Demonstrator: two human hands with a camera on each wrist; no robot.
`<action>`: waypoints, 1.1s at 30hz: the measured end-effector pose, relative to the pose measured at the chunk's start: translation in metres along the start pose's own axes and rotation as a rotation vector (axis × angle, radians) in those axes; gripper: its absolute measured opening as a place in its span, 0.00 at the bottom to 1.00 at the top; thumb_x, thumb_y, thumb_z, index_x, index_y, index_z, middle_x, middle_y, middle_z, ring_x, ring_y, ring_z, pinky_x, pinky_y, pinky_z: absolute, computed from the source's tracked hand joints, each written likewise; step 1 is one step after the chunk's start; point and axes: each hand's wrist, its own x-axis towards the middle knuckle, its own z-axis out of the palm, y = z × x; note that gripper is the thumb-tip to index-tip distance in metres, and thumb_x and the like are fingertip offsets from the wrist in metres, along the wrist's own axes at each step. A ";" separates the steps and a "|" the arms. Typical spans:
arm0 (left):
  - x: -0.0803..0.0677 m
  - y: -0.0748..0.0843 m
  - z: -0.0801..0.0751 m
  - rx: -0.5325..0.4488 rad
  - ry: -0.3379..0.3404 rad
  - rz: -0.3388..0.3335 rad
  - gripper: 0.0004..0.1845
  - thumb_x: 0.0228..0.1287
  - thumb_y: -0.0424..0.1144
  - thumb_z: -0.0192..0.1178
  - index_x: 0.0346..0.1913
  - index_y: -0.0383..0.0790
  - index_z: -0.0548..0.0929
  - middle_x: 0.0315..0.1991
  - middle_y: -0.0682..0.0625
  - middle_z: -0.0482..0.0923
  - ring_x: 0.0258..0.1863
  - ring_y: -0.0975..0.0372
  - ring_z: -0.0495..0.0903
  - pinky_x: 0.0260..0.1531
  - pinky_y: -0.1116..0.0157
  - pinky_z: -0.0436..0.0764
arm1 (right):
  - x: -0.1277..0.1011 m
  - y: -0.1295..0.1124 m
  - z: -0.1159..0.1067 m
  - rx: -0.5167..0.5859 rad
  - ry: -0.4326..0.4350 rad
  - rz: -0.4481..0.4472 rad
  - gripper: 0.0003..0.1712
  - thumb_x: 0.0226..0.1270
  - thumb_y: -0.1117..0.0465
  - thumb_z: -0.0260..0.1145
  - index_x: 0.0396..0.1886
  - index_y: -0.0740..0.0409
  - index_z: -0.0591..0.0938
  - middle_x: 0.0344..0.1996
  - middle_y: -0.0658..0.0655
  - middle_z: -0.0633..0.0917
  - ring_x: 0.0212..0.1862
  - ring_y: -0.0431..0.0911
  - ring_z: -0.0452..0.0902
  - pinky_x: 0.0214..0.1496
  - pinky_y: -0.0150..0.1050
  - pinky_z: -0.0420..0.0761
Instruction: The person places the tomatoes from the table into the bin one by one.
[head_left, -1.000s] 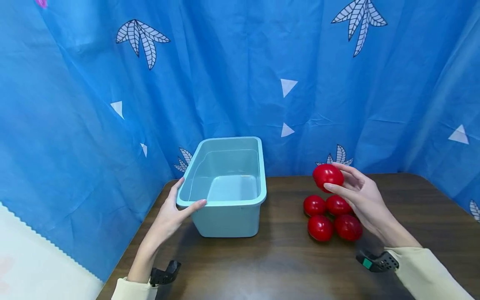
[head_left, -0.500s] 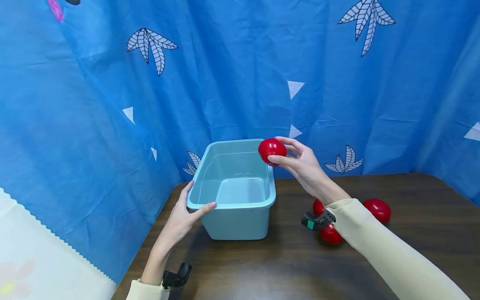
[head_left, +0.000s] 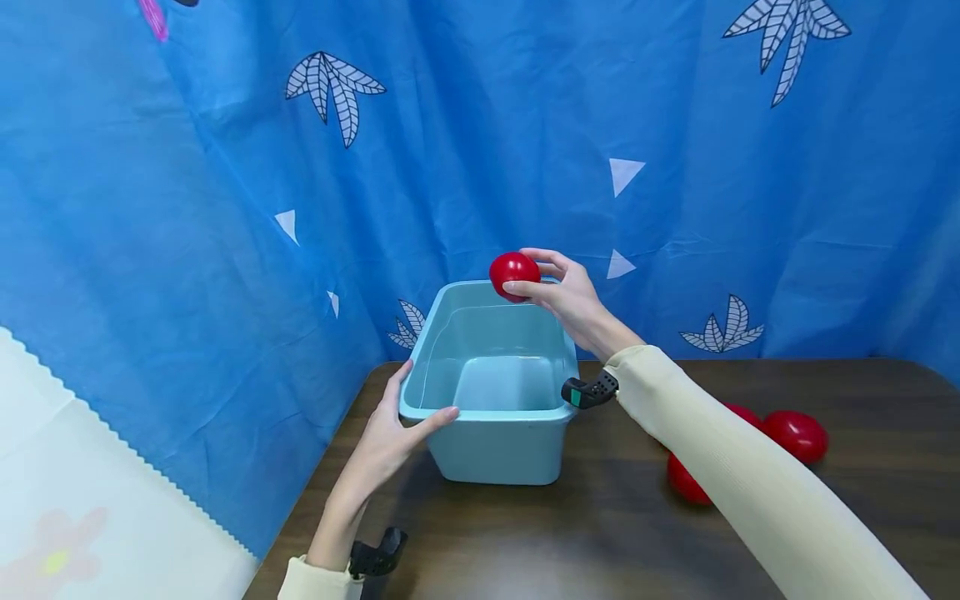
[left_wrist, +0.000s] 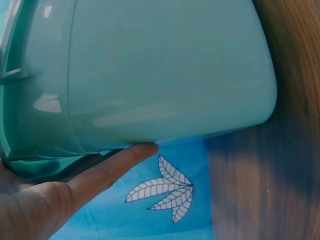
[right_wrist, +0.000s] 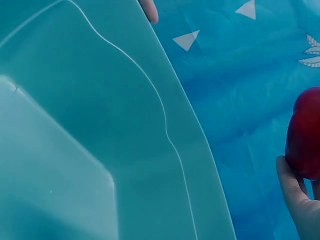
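Observation:
A light teal plastic bin (head_left: 495, 437) stands on the dark wooden table (head_left: 600, 533), its inside bare. My right hand (head_left: 558, 292) holds a red ball (head_left: 514, 273) in its fingertips above the bin's far rim; the right wrist view shows that ball (right_wrist: 305, 135) at its right edge over the bin's wall (right_wrist: 100, 125). My left hand (head_left: 393, 429) rests on the bin's near left corner, thumb along the front rim, fingers against the side (left_wrist: 105, 170). The bin's outer wall (left_wrist: 165, 70) fills the left wrist view.
More red balls (head_left: 795, 435) lie on the table to the right of the bin, partly hidden behind my right sleeve (head_left: 750, 492). A blue curtain with white leaf prints (head_left: 480, 150) closes off the back and sides. A white cloth (head_left: 112, 517) hangs at lower left.
My right hand lifted a red ball from the pile on the right and carried it leftward to above the bin's far rim. The left hand stayed on the bin's corner.

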 end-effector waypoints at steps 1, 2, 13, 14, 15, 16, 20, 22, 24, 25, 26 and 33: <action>0.000 0.001 0.002 -0.006 -0.002 0.007 0.56 0.63 0.56 0.72 0.84 0.49 0.49 0.78 0.40 0.62 0.71 0.40 0.70 0.62 0.38 0.78 | 0.003 0.000 0.000 0.009 0.004 0.005 0.42 0.65 0.65 0.77 0.77 0.54 0.70 0.70 0.59 0.72 0.69 0.55 0.68 0.68 0.51 0.79; 0.000 0.002 0.004 -0.011 -0.002 0.009 0.56 0.63 0.57 0.73 0.84 0.49 0.49 0.78 0.40 0.62 0.71 0.40 0.70 0.61 0.38 0.78 | 0.005 0.000 0.000 0.020 0.006 0.010 0.42 0.65 0.65 0.77 0.77 0.54 0.69 0.70 0.60 0.71 0.69 0.55 0.68 0.68 0.51 0.79; 0.004 0.009 0.010 -0.018 -0.026 0.019 0.56 0.62 0.58 0.73 0.84 0.49 0.51 0.78 0.40 0.62 0.70 0.40 0.71 0.60 0.38 0.79 | 0.008 0.006 -0.003 0.013 0.020 0.067 0.43 0.66 0.65 0.76 0.78 0.56 0.69 0.73 0.60 0.70 0.71 0.56 0.67 0.68 0.48 0.79; 0.004 0.009 0.010 -0.023 -0.027 0.019 0.56 0.61 0.57 0.73 0.84 0.49 0.51 0.78 0.40 0.62 0.70 0.40 0.71 0.60 0.39 0.79 | 0.008 0.007 -0.003 0.004 0.018 0.072 0.43 0.66 0.65 0.76 0.78 0.56 0.69 0.73 0.60 0.70 0.71 0.56 0.67 0.68 0.48 0.80; 0.004 0.010 0.010 -0.027 -0.030 0.018 0.56 0.61 0.57 0.73 0.84 0.49 0.51 0.78 0.40 0.62 0.70 0.40 0.71 0.60 0.39 0.79 | 0.008 0.008 -0.003 -0.003 0.017 0.078 0.43 0.65 0.65 0.77 0.78 0.55 0.69 0.73 0.60 0.70 0.71 0.56 0.67 0.67 0.48 0.80; 0.004 0.010 0.010 -0.027 -0.029 0.016 0.56 0.61 0.57 0.73 0.84 0.49 0.51 0.78 0.40 0.63 0.70 0.40 0.71 0.60 0.39 0.79 | 0.008 0.009 -0.003 -0.001 0.013 0.083 0.43 0.65 0.65 0.76 0.78 0.55 0.69 0.73 0.59 0.70 0.71 0.56 0.67 0.67 0.48 0.80; 0.004 0.009 0.008 -0.026 -0.025 0.016 0.56 0.61 0.58 0.74 0.84 0.50 0.50 0.78 0.41 0.62 0.70 0.40 0.70 0.60 0.40 0.80 | 0.008 0.010 0.000 0.021 -0.009 0.092 0.42 0.66 0.65 0.76 0.78 0.55 0.69 0.72 0.60 0.70 0.71 0.56 0.67 0.64 0.45 0.83; 0.004 0.008 0.006 -0.021 -0.020 0.017 0.56 0.61 0.58 0.73 0.84 0.50 0.50 0.78 0.41 0.62 0.71 0.40 0.70 0.60 0.40 0.80 | 0.008 0.009 0.001 0.042 -0.022 0.096 0.41 0.67 0.66 0.74 0.78 0.55 0.69 0.72 0.60 0.70 0.71 0.56 0.67 0.63 0.44 0.83; 0.004 0.007 0.004 -0.018 -0.020 0.016 0.56 0.61 0.57 0.73 0.84 0.50 0.50 0.78 0.41 0.61 0.71 0.40 0.69 0.61 0.40 0.79 | 0.008 0.009 0.002 0.053 -0.032 0.097 0.40 0.68 0.66 0.74 0.78 0.55 0.69 0.72 0.60 0.70 0.71 0.56 0.67 0.62 0.44 0.84; 0.004 0.006 0.004 -0.015 -0.019 0.014 0.56 0.62 0.57 0.73 0.84 0.50 0.50 0.78 0.41 0.61 0.71 0.40 0.69 0.61 0.39 0.79 | 0.008 0.009 0.003 0.059 -0.034 0.101 0.40 0.68 0.66 0.73 0.78 0.54 0.69 0.72 0.60 0.70 0.71 0.56 0.67 0.62 0.44 0.84; 0.004 0.006 0.003 -0.013 -0.018 0.011 0.56 0.62 0.57 0.73 0.84 0.50 0.50 0.78 0.41 0.61 0.71 0.41 0.69 0.61 0.39 0.78 | 0.008 0.009 0.003 0.066 -0.036 0.104 0.40 0.68 0.66 0.73 0.78 0.54 0.69 0.72 0.60 0.70 0.71 0.56 0.67 0.63 0.44 0.83; 0.001 0.004 0.000 -0.016 -0.016 -0.011 0.56 0.62 0.56 0.73 0.84 0.52 0.49 0.78 0.42 0.62 0.71 0.42 0.69 0.62 0.39 0.78 | 0.008 0.010 0.005 0.093 -0.061 0.098 0.39 0.71 0.65 0.71 0.78 0.57 0.68 0.72 0.62 0.73 0.70 0.57 0.73 0.70 0.50 0.77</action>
